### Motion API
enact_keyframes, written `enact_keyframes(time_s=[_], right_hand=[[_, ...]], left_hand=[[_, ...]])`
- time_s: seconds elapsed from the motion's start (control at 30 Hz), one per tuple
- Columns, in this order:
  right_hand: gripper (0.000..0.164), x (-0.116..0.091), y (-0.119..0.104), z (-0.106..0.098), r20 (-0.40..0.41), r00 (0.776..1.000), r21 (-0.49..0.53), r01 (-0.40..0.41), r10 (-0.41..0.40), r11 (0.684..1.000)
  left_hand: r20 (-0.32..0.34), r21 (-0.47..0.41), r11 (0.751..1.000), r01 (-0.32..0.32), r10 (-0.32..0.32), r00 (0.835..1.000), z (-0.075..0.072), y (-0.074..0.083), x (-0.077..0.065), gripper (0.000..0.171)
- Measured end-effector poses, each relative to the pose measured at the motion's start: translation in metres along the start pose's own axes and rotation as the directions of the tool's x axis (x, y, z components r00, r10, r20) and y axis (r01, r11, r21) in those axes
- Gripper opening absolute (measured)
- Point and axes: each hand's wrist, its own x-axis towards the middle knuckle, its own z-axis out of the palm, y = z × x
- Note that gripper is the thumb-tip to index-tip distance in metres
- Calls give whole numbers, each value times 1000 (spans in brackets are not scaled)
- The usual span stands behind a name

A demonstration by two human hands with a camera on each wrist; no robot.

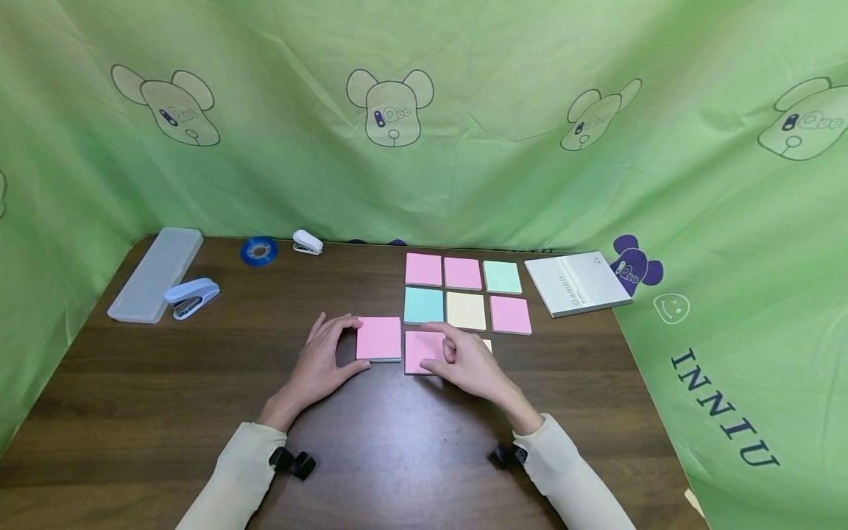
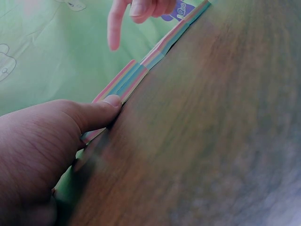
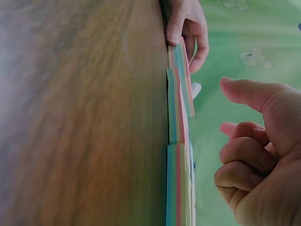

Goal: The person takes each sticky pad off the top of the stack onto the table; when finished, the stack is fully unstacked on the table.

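My left hand [image 1: 320, 362] pinches a thick pink-topped pad of sticky notes [image 1: 379, 338] at its left end, thumb on the near edge and fingers at the far edge. Layered pink, yellow and blue sides show on this pad [image 2: 126, 82] in the left wrist view. My right hand [image 1: 475, 366] hovers above another pink-topped pad [image 1: 417, 355], holding nothing. Its thumb and index finger are apart, with the other fingers curled in the right wrist view. A cream pad [image 1: 487, 344] is mostly hidden behind that hand.
Behind the hands, several pads lie in rows, including a blue pad [image 1: 424, 305] and a green pad [image 1: 503, 277]. A white box marked Gambit [image 1: 578, 283] lies right. Leftward are a translucent case [image 1: 155, 276], a stapler [image 1: 192, 296], blue tape [image 1: 259, 251] and a small white stapler [image 1: 308, 242].
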Motion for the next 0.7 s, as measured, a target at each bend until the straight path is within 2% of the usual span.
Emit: enact_keyframes(time_s=[0.17,0.7], right_hand=[[62,8,-3,4,16,1000,-36,2,-1,999],[86,38,-18,16,97,994,-143,-30,44,989]], left_hand=[[2,-6,1000,16,-16,1000,0,1,1,76],[15,-2,999,40,-40,999,0,0,0,84]])
